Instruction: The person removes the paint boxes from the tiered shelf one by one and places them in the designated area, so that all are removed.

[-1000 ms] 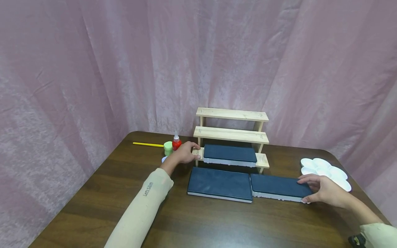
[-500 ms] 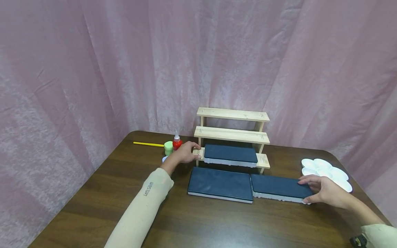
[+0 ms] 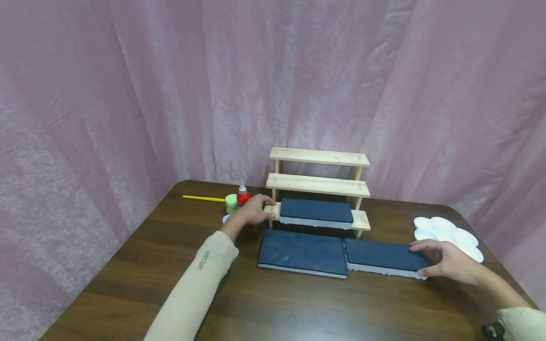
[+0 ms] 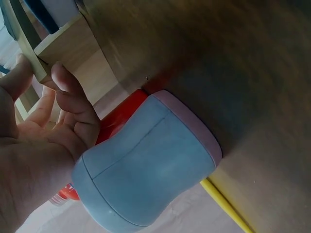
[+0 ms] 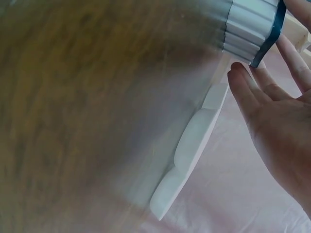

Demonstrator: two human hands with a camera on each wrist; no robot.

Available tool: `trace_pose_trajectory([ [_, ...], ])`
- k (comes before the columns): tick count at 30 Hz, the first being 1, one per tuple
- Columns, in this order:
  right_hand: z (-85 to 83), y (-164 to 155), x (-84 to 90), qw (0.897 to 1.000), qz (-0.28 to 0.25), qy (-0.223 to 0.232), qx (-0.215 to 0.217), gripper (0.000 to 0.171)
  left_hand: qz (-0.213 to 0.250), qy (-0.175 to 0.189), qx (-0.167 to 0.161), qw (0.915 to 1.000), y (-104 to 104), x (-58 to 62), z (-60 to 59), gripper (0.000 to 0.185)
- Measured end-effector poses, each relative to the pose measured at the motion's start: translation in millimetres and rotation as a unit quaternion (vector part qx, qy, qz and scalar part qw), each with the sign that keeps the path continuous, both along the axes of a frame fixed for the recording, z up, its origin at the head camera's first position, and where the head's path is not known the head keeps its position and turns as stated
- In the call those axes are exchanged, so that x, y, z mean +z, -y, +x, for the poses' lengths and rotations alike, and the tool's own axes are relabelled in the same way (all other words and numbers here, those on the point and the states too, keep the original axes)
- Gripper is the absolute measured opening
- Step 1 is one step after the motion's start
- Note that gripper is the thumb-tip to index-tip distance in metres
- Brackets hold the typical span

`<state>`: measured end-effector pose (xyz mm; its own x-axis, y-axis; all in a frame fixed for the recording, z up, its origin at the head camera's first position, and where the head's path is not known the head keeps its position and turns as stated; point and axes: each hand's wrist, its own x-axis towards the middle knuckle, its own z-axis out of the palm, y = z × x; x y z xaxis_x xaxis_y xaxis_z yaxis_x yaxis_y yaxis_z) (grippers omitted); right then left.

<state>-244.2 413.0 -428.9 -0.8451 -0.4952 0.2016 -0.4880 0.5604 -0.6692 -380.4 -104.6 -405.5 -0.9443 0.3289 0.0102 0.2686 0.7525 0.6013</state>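
Three dark blue rectangular trays with white ribbed undersides show in the head view: one on the lowest step of the pale wooden three-tier stand (image 3: 319,185), one flat on the dark wooden tabletop (image 3: 264,303) in front of it, and a third blue tray (image 3: 384,257) just to its right, almost touching it. My right hand (image 3: 448,261) has its grip on the far right end of that third tray, fingers over the top and thumb at the front edge. My left hand (image 3: 252,211) is curled round the left end of the stand's bottom shelf. Behind it stand a small green cup (image 3: 231,203), a red squeeze bottle with a white nozzle (image 3: 243,195) and a thin yellow stick (image 3: 204,198); a white flower-shaped paint palette (image 3: 450,235) lies just beyond my right hand. From the left wrist, my fingers (image 4: 73,99) bend against the wooden edge, and a pale blue rounded pot (image 4: 146,165) lies close under my palm with the red bottle behind it. From the right wrist, my fingertips (image 5: 245,85) touch the tray's ribbed white end (image 5: 250,24), with the palette's rim (image 5: 192,145) near. My worry is that holding the tray at one end only could let it tilt or swing into its neighbour, and my wrist could nudge the palette; a left hand that shifts might tip the pot or bottle.
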Motion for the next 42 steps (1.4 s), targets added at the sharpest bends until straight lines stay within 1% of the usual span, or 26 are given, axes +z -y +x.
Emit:
trace_pose_trajectory([
  [4, 1.0, 3.0, 0.5, 1.0, -0.005, -0.009, -0.009, 0.05, -0.004, 0.0, -0.002, 1.0, -0.1, 0.4, 1.3, 0.042],
  [10, -0.7, 12.5, 2.5, 0.999, -0.01, -0.038, -0.023, 0.047, -0.013, -0.004, 0.003, 0.9999, 0.4, -1.5, 2.0, 0.041],
  [14, -1.9, 18.3, 4.9, 0.998, 0.002, -0.056, -0.04, 0.048, -0.015, -0.004, 0.004, 0.9999, -0.4, -1.6, 1.6, 0.042],
  [21, -2.8, 31.6, 12.4, 0.991, 0.053, -0.088, -0.088, 0.05, -0.015, -0.007, 0.004, 0.9999, -0.8, -2.1, 0.2, 0.041],
  [25, -3.5, 42.6, 14.4, 0.987, 0.059, -0.102, -0.111, 0.051, -0.013, -0.007, 0.003, 0.9999, -0.4, -2.3, 0.1, 0.041],
  [31, -10.3, 58.3, 12.4, 0.985, 0.042, -0.11, -0.129, 0.05, -0.009, -0.003, 0.009, 0.9999, -0.9, -2.8, -0.6, 0.041],
  [36, -18.3, 70.7, 9.0, 0.984, 0.028, -0.115, -0.13, 0.049, -0.012, -0.005, 0.01, 0.9999, -1.9, -3.3, -0.9, 0.041],
  [42, -27.9, 90.2, 10.6, 0.985, 0.007, -0.115, -0.125, 0.049, -0.009, -0.007, 0.011, 0.9999, -1.7, -2.3, -0.7, 0.041],
])
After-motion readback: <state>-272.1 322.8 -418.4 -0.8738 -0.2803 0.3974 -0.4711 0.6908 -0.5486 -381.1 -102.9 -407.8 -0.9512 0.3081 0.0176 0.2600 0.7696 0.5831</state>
